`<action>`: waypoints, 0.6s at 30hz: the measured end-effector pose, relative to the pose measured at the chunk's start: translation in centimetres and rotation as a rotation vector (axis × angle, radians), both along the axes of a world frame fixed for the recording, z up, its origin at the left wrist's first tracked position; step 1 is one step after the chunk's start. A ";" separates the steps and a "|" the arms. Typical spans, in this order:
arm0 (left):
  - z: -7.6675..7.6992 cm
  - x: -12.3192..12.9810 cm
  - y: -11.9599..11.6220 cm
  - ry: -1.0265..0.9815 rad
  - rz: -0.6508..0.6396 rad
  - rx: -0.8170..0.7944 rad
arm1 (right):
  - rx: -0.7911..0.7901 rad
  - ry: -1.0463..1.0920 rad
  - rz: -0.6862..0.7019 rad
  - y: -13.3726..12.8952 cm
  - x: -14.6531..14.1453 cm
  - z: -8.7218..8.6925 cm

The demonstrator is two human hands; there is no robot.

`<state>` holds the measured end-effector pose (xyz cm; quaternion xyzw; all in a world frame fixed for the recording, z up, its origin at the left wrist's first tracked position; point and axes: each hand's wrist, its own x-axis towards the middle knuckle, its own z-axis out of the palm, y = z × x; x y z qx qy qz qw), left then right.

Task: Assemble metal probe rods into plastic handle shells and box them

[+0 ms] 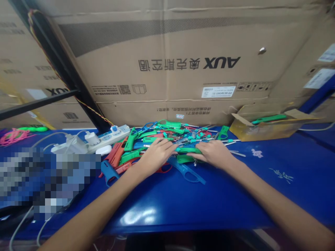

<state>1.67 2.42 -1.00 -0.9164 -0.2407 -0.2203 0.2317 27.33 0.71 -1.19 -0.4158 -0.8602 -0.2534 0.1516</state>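
Both hands are over a pile of colored plastic lighter-like pieces with metal rods on a blue table. My right hand (213, 153) is closed around the handle end of a green lighter (190, 150) that lies crosswise between the hands. At that lighter's left end, my left hand (158, 153) has its fingers pressed together near the teal tip; what they grip is hidden. Below the hands lies a translucent blue handle piece (187, 172). To the left are orange handles (114, 153), a green handle (130, 140) and a blue handle (109, 172).
A white power strip (112, 138) with plugs and cables sits left of the pile. An open cardboard box (264, 130) with a green piece stands at the back right. Large cartons (167, 38) form the back wall. Pink strands (15, 136) lie far left on the blue table (199, 205).
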 end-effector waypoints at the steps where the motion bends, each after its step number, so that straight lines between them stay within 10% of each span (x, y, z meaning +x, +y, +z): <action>1: 0.1 0.1 -0.1 -0.004 0.000 0.005 | 0.006 0.006 0.011 0.0 0.0 0.1; 18: 0.7 0.6 -0.6 0.069 0.005 -0.085 | -0.036 0.030 0.040 -0.3 -0.4 0.5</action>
